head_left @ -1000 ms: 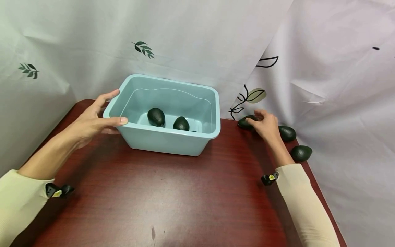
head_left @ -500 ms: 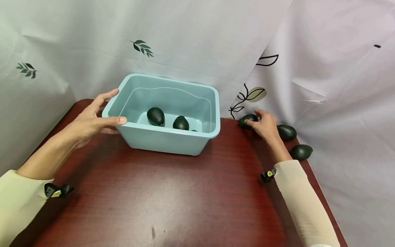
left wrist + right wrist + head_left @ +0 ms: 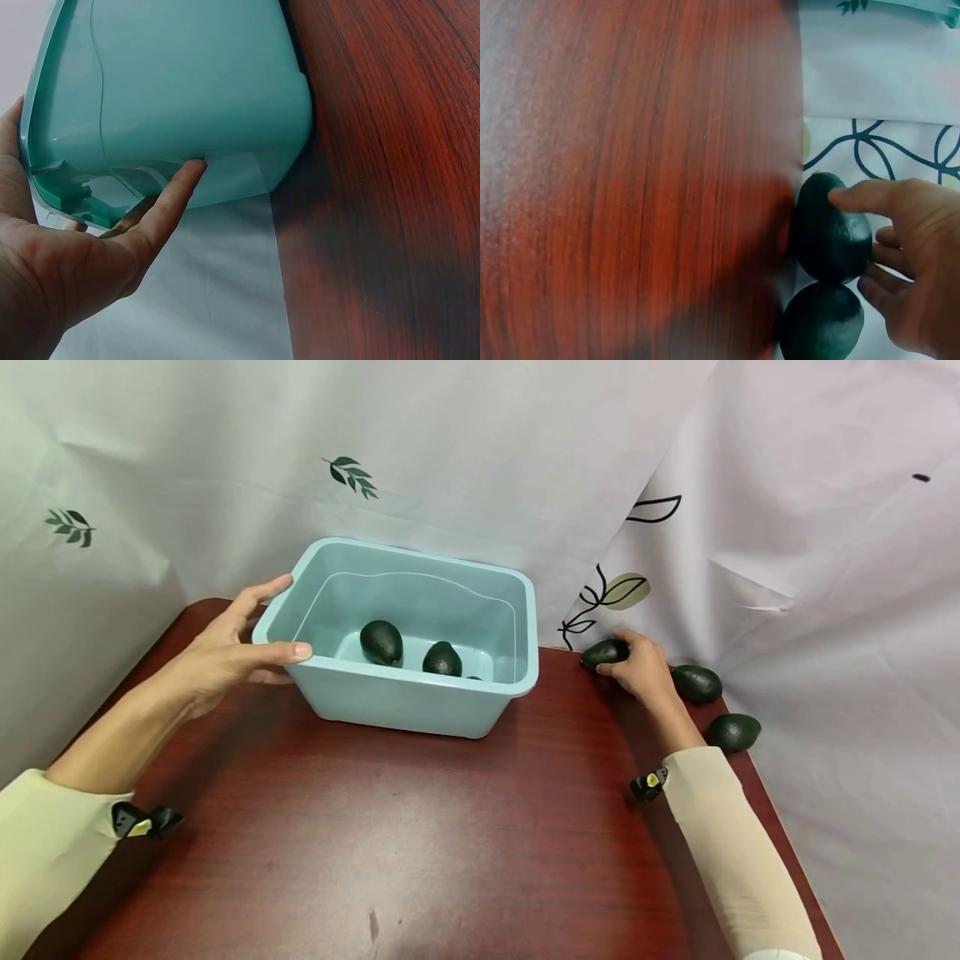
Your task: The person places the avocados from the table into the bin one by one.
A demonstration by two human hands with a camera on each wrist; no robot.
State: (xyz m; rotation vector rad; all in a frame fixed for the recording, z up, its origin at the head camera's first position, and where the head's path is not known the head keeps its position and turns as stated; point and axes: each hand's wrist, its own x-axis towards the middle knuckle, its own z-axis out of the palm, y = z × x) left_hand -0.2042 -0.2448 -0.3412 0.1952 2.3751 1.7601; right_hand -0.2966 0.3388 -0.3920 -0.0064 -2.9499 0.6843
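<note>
My left hand (image 3: 217,652) holds the left end of a light blue plastic tub (image 3: 405,693), its thumb on the front rim and its index finger at the far corner. In the left wrist view another finger presses the tub's outer wall (image 3: 202,97). Two dark green avocados (image 3: 381,643) lie inside, and a sliver of another shows over the front rim. To the right of the tub, my right hand (image 3: 647,670) grips an avocado (image 3: 602,653) at the table's back edge. The right wrist view shows its thumb on that avocado (image 3: 821,232), a second avocado (image 3: 821,326) right beside it.
Two more avocados (image 3: 696,683) lie along the right edge of the dark red wooden table (image 3: 420,827). A white leaf-patterned curtain (image 3: 465,452) hangs close behind the tub and along both sides of the table.
My right hand's thumb has slid from the top of the avocado down to its near side, and more of the avocado shows. My left hand stays on the tub.
</note>
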